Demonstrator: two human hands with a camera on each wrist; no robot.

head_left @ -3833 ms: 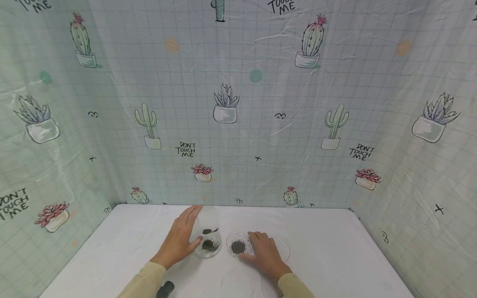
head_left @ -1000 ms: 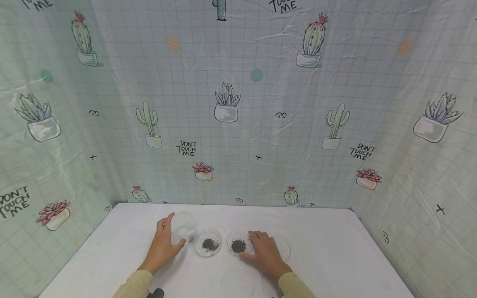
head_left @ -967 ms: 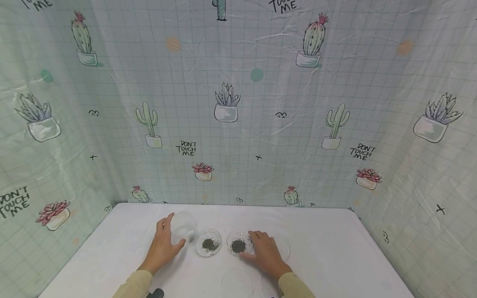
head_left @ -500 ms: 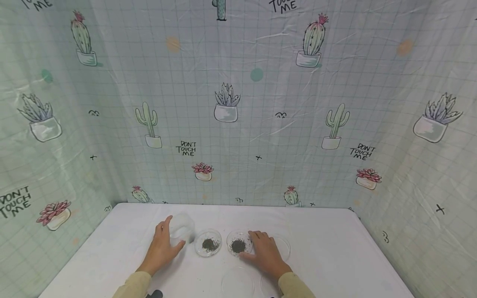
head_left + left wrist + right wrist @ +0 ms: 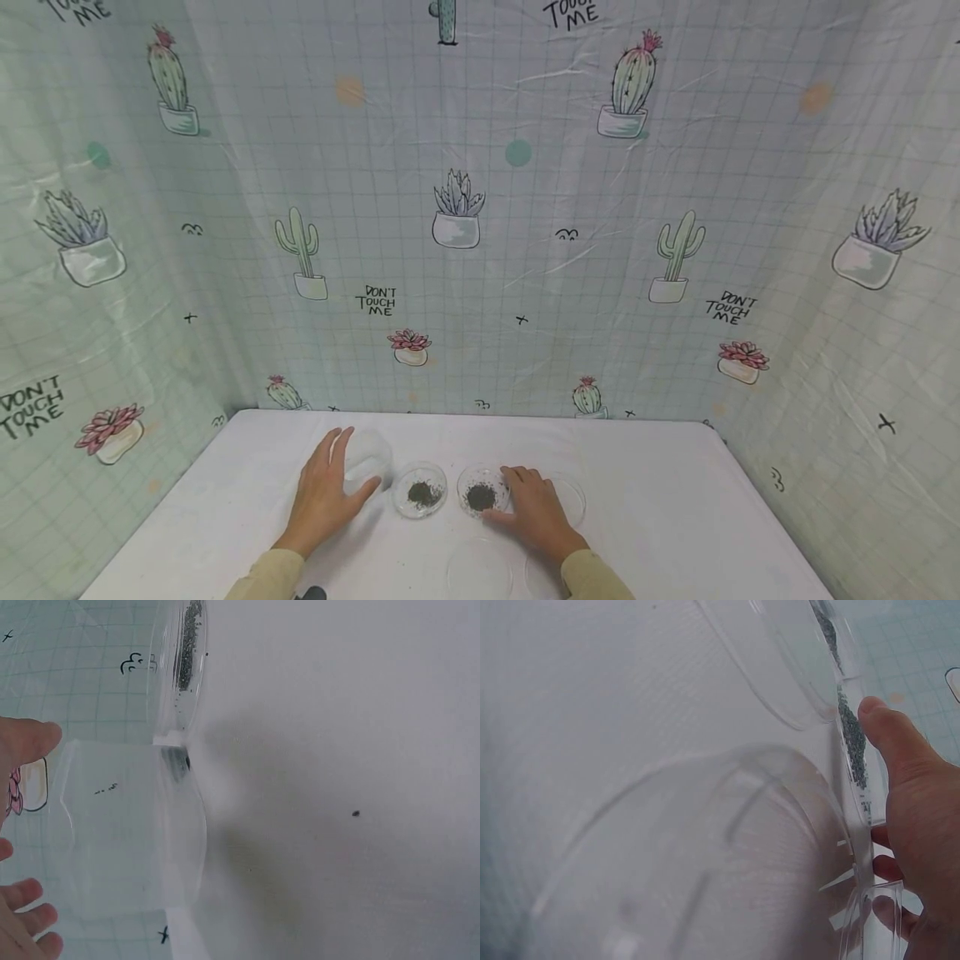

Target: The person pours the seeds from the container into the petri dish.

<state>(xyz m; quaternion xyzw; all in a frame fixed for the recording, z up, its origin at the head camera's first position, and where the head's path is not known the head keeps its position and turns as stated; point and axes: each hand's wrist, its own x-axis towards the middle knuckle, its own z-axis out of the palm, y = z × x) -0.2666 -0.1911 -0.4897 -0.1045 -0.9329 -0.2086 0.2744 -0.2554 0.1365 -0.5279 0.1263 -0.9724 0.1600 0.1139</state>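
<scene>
My left hand (image 5: 322, 492), fingers spread, is beside a translucent plastic cup (image 5: 367, 458) standing on the table. In the left wrist view, a gap shows between the fingers and the cup (image 5: 120, 825), which has dark residue near its base. To the cup's right sits a petri dish (image 5: 405, 505) with a small heap of dark granules (image 5: 423, 493). My right hand (image 5: 538, 508) holds a second petri dish (image 5: 467, 477) of dark granules by its right side, thumb in front and fingers behind. In the right wrist view, the thumb touches near this dish's rim.
Clear round dishes or lids lie by the right hand: one (image 5: 480, 575) in front, another (image 5: 577, 500) to its right, and one (image 5: 538, 579) partly under the forearm. A black object (image 5: 313, 592) shows at the near edge. Patterned curtain (image 5: 480, 333) surrounds the white table.
Earlier the left hand held the cup tilted over the left dish; it then moved left and the cup came upright. Now the left fingers have spread off it. The right hand stays put.
</scene>
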